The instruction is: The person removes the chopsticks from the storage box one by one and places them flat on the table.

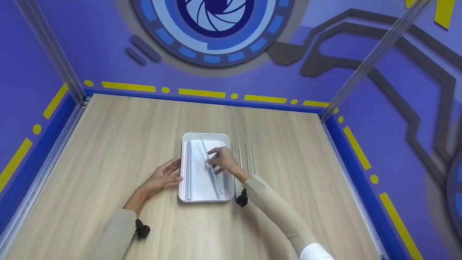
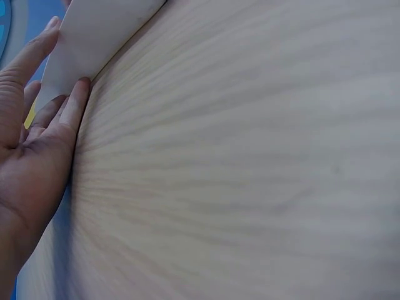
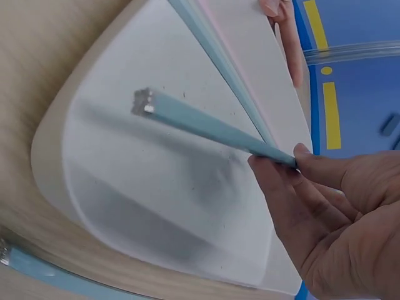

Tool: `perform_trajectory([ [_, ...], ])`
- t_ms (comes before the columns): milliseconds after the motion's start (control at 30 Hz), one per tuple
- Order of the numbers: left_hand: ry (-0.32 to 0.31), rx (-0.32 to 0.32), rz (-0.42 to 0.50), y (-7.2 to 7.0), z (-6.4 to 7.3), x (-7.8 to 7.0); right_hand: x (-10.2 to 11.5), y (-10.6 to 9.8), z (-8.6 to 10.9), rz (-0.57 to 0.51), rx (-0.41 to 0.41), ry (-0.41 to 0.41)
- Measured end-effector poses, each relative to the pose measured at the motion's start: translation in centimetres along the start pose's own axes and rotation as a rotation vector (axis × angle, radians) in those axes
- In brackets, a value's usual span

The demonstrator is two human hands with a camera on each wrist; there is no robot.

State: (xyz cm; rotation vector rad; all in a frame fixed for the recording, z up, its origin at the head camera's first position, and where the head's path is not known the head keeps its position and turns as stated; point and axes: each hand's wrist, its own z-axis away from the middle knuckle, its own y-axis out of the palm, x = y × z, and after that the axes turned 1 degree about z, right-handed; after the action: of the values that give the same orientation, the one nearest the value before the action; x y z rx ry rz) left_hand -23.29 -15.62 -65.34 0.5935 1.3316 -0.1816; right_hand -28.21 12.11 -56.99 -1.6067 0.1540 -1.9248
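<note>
A white rectangular tray [image 1: 198, 196] lies on the table. My right hand [image 1: 224, 160] is over its right half, pinching a thin pale-blue stick [image 3: 206, 125] between thumb and fingers. One end of this stick is rough and silvery, and it slants above the tray floor. My left hand [image 1: 158, 180] rests against the tray's left side, its fingers fairly straight along the outer wall [image 2: 94, 44]. Inside the tray, along the left wall, lie a pale-blue stick [image 3: 228, 72] and a pinkish stick [image 3: 219, 31], side by side.
Right of the tray, several thin sticks [image 1: 247, 155] lie lengthwise on the wooden table [image 1: 144, 119], partly behind my right hand and wrist. A silvery-ended blue stick [image 3: 50, 272] lies just outside the tray wall. Purple-blue panels [image 1: 108, 43] enclose the table at the back and sides.
</note>
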Motion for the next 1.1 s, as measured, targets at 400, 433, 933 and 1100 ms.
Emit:
perform_trajectory([
  [400, 0.001, -0.009, -0.029, 0.1, -0.1, 0.1, -0.9, -1.6, 0.5, -0.222, -0.022, 0.080],
  [433, 0.001, -0.008, -0.027, 0.1, -0.1, 0.1, -1.0, -1.7, 0.5, -0.232, -0.024, 0.081],
  [933, -0.025, -0.029, -0.046, 0.2, 0.0, -0.4, -1.8, -4.2, 1.6, -0.274, -0.068, 0.100],
  [1100, -0.020, -0.019, -0.038, 0.1, 0.1, -0.4, -2.5, -5.1, 1.9, -0.290, -0.101, 0.112],
])
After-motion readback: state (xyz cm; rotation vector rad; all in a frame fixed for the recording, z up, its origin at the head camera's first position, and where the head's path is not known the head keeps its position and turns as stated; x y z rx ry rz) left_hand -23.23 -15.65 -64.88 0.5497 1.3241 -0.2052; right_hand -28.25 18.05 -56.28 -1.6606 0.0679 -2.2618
